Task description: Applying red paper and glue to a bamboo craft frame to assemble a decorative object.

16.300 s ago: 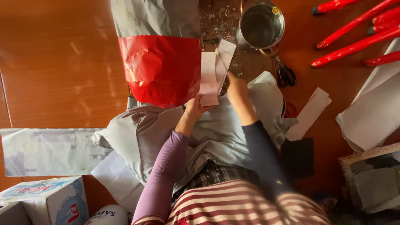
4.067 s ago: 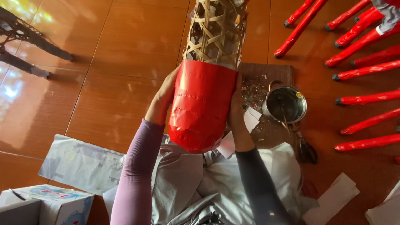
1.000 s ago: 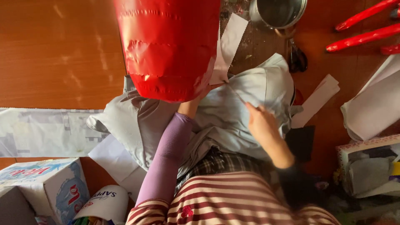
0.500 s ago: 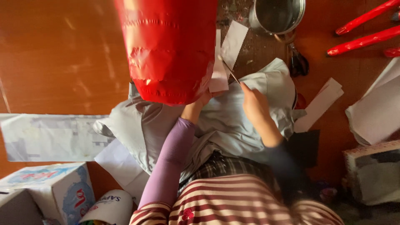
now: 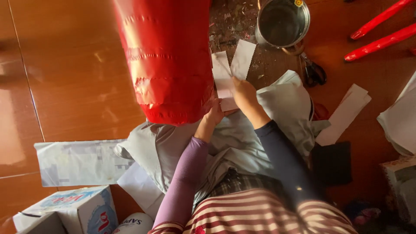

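Shiny wooden floor (image 5: 73, 86) everywhere, newspaper (image 5: 78, 162) lying at the left. Left hand (image 5: 213, 115) props up the big red paper-covered tube (image 5: 167, 60), right hand (image 5: 242, 91) pinches white paper strips (image 5: 229, 69) right beside it. Metal pot (image 5: 282, 21) and scissors (image 5: 314, 71) sit further right.

a snug lilac sleeve is worn on the left arm (image 5: 184, 182), a dark navy one on the right arm (image 5: 288, 167). a red-and-cream striped top and plaid fabric are seen below.
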